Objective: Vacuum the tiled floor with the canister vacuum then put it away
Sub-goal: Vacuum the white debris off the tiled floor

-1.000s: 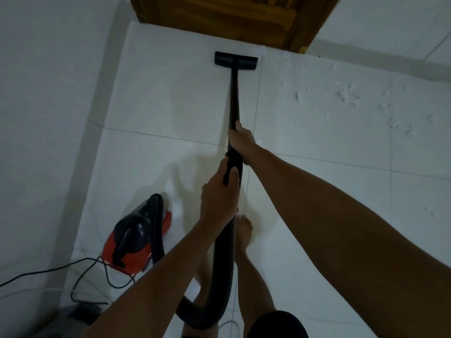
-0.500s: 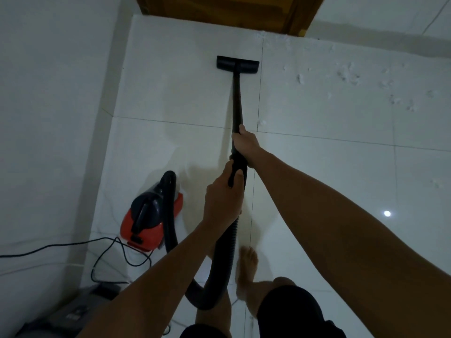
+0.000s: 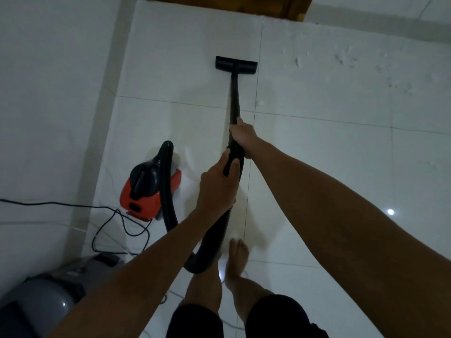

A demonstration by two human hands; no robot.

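Both hands clamp the wand [image 3: 234, 93]: right grip [image 3: 244, 134] ahead steers, left grip [image 3: 218, 185] behind at the hose [image 3: 214, 237] pushes the nozzle [image 3: 236, 63] toward debris [image 3: 346, 60] rightward

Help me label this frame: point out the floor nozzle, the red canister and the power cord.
floor nozzle [image 3: 236, 63], head view, middle of the black head.
red canister [image 3: 146, 200], head view, red body.
power cord [image 3: 61, 204], head view, stretch left of the canister.

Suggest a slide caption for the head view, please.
Both hands steer the wand; floor nozzle beside scattered debris.
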